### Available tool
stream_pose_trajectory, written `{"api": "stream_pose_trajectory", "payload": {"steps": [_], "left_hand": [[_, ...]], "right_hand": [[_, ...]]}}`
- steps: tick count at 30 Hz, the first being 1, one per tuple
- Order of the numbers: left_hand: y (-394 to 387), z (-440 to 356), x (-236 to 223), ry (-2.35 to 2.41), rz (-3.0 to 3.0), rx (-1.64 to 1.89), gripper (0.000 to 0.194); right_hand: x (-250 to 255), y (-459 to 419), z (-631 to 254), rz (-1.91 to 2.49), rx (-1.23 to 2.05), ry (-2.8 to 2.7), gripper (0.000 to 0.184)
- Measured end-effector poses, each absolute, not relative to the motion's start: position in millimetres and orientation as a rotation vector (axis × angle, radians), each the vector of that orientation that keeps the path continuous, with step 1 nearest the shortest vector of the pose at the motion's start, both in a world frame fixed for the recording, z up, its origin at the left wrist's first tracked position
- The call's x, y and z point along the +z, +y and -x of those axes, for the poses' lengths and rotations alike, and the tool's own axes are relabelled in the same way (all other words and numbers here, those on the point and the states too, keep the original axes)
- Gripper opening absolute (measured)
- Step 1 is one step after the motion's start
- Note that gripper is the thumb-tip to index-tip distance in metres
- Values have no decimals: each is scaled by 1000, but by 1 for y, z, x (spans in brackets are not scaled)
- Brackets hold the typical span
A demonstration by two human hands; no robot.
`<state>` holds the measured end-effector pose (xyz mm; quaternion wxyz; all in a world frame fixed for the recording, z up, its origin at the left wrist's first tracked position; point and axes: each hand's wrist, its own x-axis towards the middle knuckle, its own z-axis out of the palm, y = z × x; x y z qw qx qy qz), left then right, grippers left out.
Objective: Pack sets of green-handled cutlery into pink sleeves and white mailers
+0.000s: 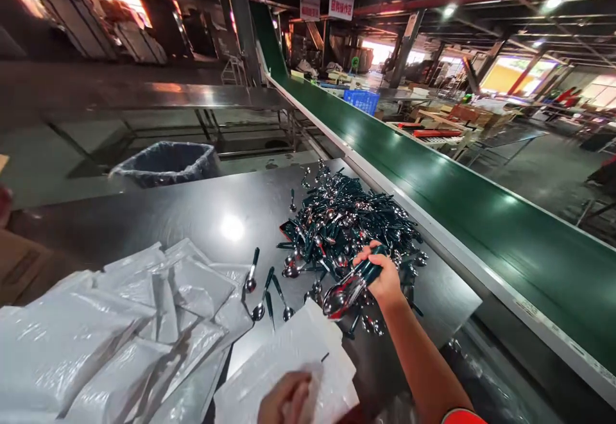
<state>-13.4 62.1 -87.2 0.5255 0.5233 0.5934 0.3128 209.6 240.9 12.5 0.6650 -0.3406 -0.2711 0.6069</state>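
The right hand (pixel 380 276) is wrapped firmly around a small bunch of spoons (pixel 349 288) with dark handles and steel bowls, just above a heap of spoons (pixel 346 222) on the counter (pixel 202 219). The left hand (pixel 286 401) is gripping a white mailer bag (pixel 289 353), below and left of the right hand. Left of both hands, more white bags (pixel 115 340) are lying piled, with a few loose spoons (pixel 262 296) beside them. Beyond the right hand, a green conveyor belt (pixel 433 154) is stretching alongside the counter.
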Motion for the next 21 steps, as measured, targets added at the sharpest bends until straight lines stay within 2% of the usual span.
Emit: {"api": "stream_pose_trajectory", "payload": {"steps": [2, 4, 7, 14, 19, 21], "left_hand": [[76, 13, -61, 1188, -761, 964, 57], [88, 8, -34, 849, -319, 948, 63], [91, -6, -11, 644, -242, 884, 65], [74, -23, -7, 929, -223, 904, 60], [79, -26, 1, 1111, -138, 929, 34], [79, -26, 1, 1120, -101, 919, 31]], "right_hand": [[20, 216, -190, 578, 1648, -534, 36], [23, 197, -173, 472, 1776, -562, 39], [22, 181, -158, 442, 1777, -668, 39], [16, 157, -163, 369, 1816, -752, 48], [12, 144, -166, 385, 1848, -729, 62], [7, 140, -164, 413, 1820, -709, 64]]}}
